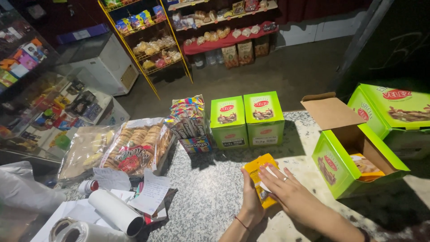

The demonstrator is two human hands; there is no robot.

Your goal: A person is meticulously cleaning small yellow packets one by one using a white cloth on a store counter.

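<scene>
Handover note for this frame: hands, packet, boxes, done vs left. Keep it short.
Left hand: grips the yellow packet from the left, on the counter.
Right hand: lies flat on the packet, fingers over a white patch on it.
Open green box: right of the hands, flap up, at least one more yellow packet inside.
Two shut green boxes at the counter's back edge; another at far right.
Done: one packet out. Left: the packets in the open box; count hidden.

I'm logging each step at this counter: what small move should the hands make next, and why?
Probably press the white label flat on the yellow packet. The left hand steadies the packet on the counter; the right hand fingertips rest on the label.
</scene>
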